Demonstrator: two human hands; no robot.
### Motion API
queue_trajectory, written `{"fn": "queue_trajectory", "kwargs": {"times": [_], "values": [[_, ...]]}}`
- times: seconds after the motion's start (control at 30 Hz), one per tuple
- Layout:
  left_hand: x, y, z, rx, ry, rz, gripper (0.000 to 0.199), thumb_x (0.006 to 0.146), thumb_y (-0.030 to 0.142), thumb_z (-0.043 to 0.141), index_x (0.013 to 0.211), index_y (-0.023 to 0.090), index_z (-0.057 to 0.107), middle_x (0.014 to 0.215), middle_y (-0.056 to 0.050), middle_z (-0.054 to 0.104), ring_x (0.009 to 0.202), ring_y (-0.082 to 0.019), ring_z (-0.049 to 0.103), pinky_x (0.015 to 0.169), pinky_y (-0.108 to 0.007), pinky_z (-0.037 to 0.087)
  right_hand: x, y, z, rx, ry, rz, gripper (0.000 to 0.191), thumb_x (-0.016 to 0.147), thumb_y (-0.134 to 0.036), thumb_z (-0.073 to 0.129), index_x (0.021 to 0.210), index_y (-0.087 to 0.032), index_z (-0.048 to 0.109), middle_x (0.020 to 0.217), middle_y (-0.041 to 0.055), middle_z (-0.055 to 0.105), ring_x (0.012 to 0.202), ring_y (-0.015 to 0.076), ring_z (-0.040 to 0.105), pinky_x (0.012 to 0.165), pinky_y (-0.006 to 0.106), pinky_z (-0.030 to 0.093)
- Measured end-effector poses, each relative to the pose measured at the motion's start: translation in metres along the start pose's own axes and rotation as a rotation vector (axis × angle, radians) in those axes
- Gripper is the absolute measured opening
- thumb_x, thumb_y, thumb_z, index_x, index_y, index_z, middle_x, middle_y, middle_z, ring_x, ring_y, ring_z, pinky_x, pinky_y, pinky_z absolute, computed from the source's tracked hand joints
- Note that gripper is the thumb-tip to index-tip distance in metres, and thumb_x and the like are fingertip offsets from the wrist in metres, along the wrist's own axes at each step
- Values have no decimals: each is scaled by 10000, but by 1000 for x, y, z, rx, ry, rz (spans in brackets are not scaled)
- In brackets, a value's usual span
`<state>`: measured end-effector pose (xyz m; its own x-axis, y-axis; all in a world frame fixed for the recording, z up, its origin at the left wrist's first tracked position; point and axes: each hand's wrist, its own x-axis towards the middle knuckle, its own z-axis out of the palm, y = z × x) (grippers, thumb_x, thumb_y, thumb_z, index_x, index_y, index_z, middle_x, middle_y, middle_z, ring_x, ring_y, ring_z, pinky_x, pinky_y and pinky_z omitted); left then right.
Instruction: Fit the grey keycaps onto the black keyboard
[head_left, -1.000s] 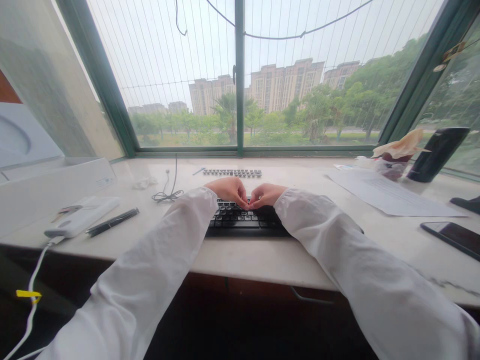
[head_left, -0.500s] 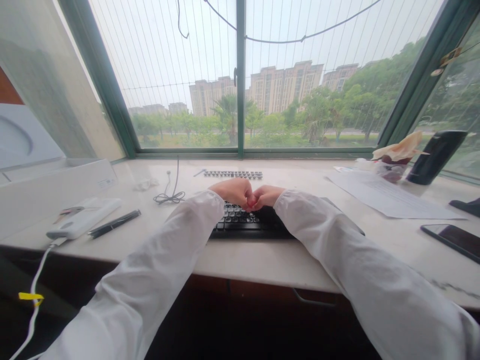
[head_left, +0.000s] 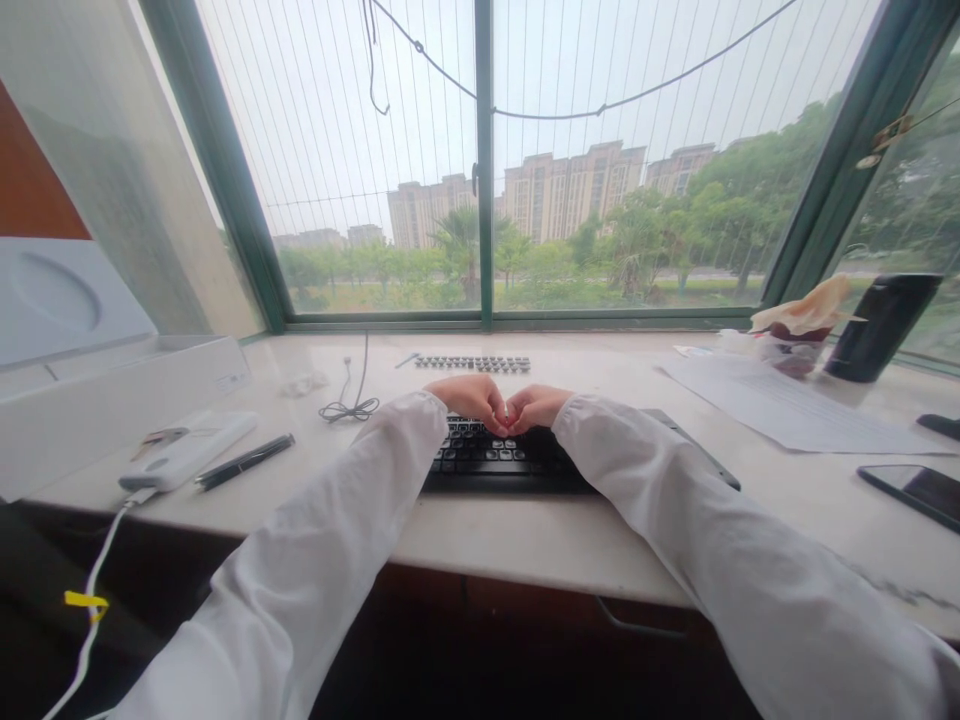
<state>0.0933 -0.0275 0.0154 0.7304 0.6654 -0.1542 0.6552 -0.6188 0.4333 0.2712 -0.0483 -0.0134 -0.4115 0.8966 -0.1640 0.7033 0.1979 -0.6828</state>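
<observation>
My left hand (head_left: 469, 397) and my right hand (head_left: 534, 404) meet over the far edge of a black keyboard (head_left: 495, 460). Both have curled fingers, and their fingertips press together at the middle. Whether anything small is pinched between them cannot be seen. White sleeves cover both arms and hide the keyboard's right half. A row of loose grey keycaps (head_left: 472, 364) lies on the white sill just beyond the hands.
Left of the keyboard are a coiled thin cable (head_left: 349, 408), a black pen (head_left: 244, 461), a white charger device (head_left: 187, 450) and a white box (head_left: 112, 385). To the right lie a paper sheet (head_left: 787, 410), a phone (head_left: 911, 490), a black bottle (head_left: 877, 325) and a snack bag (head_left: 799, 320).
The view has tilted slightly, so everything sits lower in the picture. Both hands stay pressed together over the keyboard, with only small finger shifts.
</observation>
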Motion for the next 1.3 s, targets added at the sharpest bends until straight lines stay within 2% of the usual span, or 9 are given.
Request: {"fn": "queue_trajectory", "kwargs": {"times": [0.23,0.5,0.67,0.83,0.93,1.03,1.1,1.2,1.3], "values": [[7,-5,0,-16,-65,-67,330,525,485,792,706,215,734,666,53,635,733,-128,524,682,-236,345,2,3,-1,-2,2,7,138,525,-277,713,583,-196,618,595,-69,565,746,134,524,692,236,363],[4,-1,0,16,-58,-58,331,544,492,777,705,206,731,644,40,613,711,-133,503,652,-239,343,5,7,-1,61,-64,-3,169,508,-292,727,592,-193,619,616,-57,609,754,150,565,721,252,411],[1,5,2,64,-37,-61,279,542,430,771,704,205,741,614,46,612,691,-134,517,626,-238,343,3,6,2,82,-32,21,167,478,-256,738,567,-186,615,587,-59,596,761,155,579,748,254,421],[-4,6,3,37,3,-40,331,545,471,777,750,212,764,628,38,634,698,-134,536,644,-242,354,-1,8,0,55,-31,29,252,476,-347,787,621,-184,661,642,-44,641,779,157,585,770,255,419],[-8,0,-2,-34,34,-52,353,551,489,782,795,234,774,710,25,680,752,-145,556,666,-243,370,-7,7,-2,45,5,21,312,498,-412,803,675,-178,696,677,-27,660,788,162,586,783,262,420],[-12,-10,-11,-113,150,-137,387,572,495,773,859,236,773,827,-4,716,803,-167,575,666,-251,395,-16,4,-10,62,113,58,363,577,-471,775,781,-174,726,706,-5,666,760,161,580,757,270,426],[-14,-18,-17,-122,263,-193,386,597,482,764,883,223,772,879,-24,725,827,-179,591,695,-261,420,-22,3,-18,27,247,115,360,638,-469,747,858,-184,739,770,13,682,778,166,584,759,274,430],[-13,-33,-21,-43,410,-275,331,617,439,758,846,200,776,892,-53,727,829,-189,610,748,-276,449,-30,9,-30,-156,513,198,275,710,-405,708,891,-202,749,906,53,695,887,196,595,816,287,433],[-11,-49,-21,139,530,-437,273,604,381,764,810,203,775,853,-80,720,822,-216,618,750,-306,470,-37,19,-39,-385,724,309,215,758,-353,648,900,-222,745,989,100,677,957,249,593,834,341,442]]}}
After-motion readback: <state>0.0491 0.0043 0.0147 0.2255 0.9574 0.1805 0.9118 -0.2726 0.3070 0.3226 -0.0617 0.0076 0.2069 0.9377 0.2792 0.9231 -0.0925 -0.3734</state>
